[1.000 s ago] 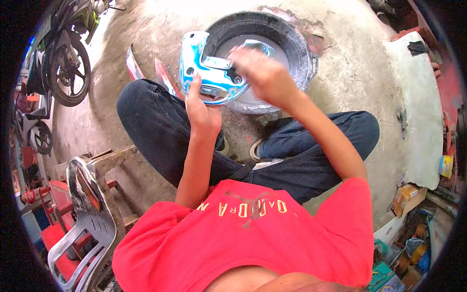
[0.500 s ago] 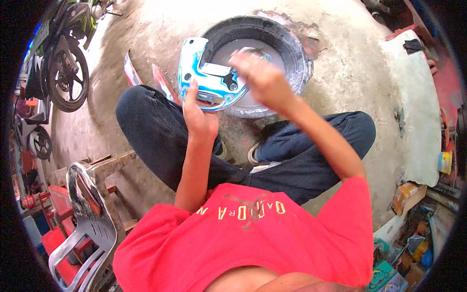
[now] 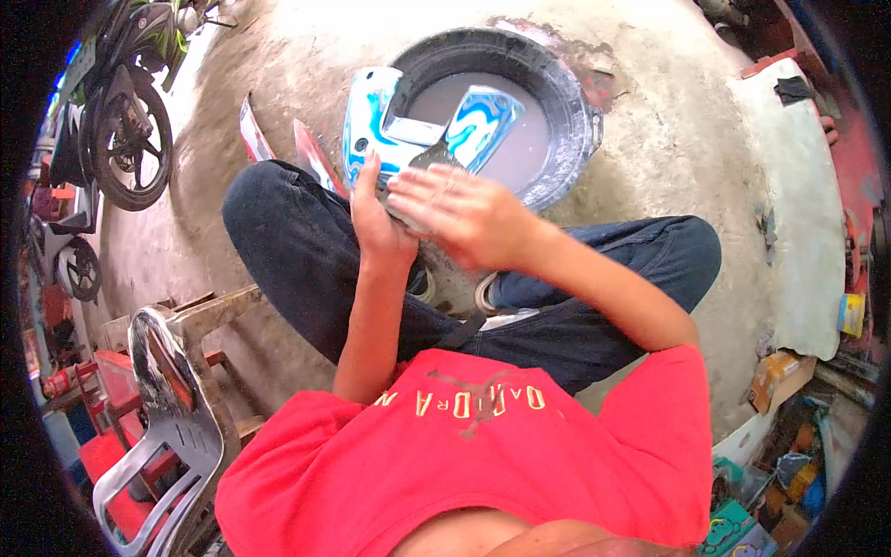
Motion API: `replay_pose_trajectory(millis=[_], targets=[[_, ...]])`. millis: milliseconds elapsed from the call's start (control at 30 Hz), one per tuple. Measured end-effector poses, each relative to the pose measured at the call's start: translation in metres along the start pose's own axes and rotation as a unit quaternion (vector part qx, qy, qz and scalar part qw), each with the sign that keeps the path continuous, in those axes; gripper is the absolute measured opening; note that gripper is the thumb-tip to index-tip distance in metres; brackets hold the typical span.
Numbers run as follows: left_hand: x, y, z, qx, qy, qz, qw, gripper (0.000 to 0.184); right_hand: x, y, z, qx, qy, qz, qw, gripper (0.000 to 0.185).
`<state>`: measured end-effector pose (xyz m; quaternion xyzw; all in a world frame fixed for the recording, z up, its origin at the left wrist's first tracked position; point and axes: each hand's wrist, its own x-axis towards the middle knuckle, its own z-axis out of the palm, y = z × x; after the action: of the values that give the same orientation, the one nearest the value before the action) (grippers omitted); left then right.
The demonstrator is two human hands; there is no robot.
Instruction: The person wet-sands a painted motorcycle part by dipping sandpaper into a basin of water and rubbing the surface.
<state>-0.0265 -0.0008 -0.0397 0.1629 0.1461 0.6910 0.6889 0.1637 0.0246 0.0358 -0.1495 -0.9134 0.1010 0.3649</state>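
Observation:
My left hand (image 3: 380, 223) grips the lower left edge of a curved plastic vehicle panel (image 3: 365, 111), thumb on its face. The panel has blue and white swirls, screw holes and a cut-out, and is tilted over the near left side of a black tub (image 3: 580, 172) of cloudy grey water (image 3: 529, 153). Across the panel's near edge lies my right hand (image 3: 464, 213), fingers together and pressed down. A greyish edge shows beneath these fingers; whether it is a separate pad or part of the panel I cannot tell.
Two red-and-white panels (image 3: 316, 156) lie on the concrete floor (image 3: 640, 167) beside my left knee. A motorcycle (image 3: 130, 139) stands at the far left, a grey plastic chair (image 3: 181, 446) at the near left. A pale sheet (image 3: 803, 223) and a cardboard box (image 3: 780, 381) are on the right.
My right hand has moved from the panel's right part down and left onto its near edge, uncovering the blue-and-white right arm. My left hand keeps its hold, with the panel shifted slightly.

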Motion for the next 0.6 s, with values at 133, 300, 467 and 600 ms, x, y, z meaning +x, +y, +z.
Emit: replay_pose_trajectory(millis=[133,300,467,600], targets=[[0.001,-0.009,0.069,0.121,0.193,0.068,0.971,0.035,-0.009,0.077,-0.015,-0.086,0.053,0.132,0.986,0.037],[0.001,-0.007,0.057,0.094,0.147,0.053,0.983,0.034,-0.001,0.005,-0.004,-0.026,0.018,0.052,0.998,0.04],[0.001,-0.008,0.078,0.118,0.202,0.077,0.969,0.032,-0.005,0.055,-0.016,-0.068,0.024,0.052,0.996,0.039],[0.001,-0.011,0.087,0.145,0.208,0.104,0.962,0.032,-0.011,0.067,-0.017,-0.108,0.039,0.127,0.985,0.042]])
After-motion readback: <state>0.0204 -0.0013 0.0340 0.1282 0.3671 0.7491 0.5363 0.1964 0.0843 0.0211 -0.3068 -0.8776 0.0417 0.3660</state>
